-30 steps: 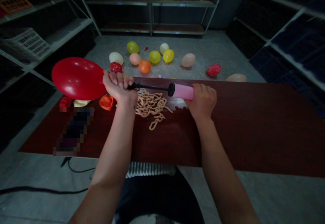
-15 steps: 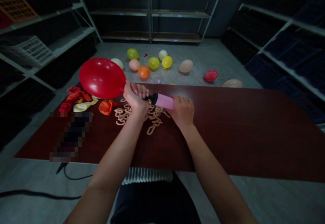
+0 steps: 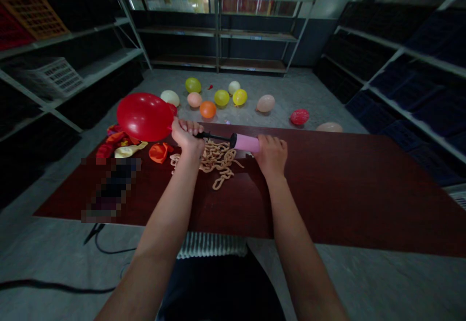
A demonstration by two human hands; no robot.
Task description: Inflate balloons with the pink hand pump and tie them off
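A pink and black balloon pump [image 3: 247, 143] spans the space between my hands above the table, its black rod drawn out. My right hand [image 3: 271, 156] is wrapped round the pink barrel's right end. Closed round the pump's black nozzle end and the neck of an inflated red balloon [image 3: 143, 116] is my left hand [image 3: 187, 135]. That balloon stretches out to the left; its neck is mostly covered by my fingers. Beneath the pump lies a tangled beige cord [image 3: 220, 158], loosely looped. Left of it are a limp orange balloon [image 3: 159, 152] and a pale limp balloon [image 3: 130, 150].
The dark red-brown table [image 3: 327, 190] extends far right. A dark pixelated object [image 3: 114, 190] lies on its left part. Several inflated balloons, among them an orange one [image 3: 208, 109], rest on the floor beyond. Shelves [image 3: 182, 60] stand behind and at both sides. A black cable [image 3: 54, 287] crosses the floor.
My right hand has moved right with the pink barrel, drawing it away from my left hand. More of the black rod shows. The view has shifted slightly.
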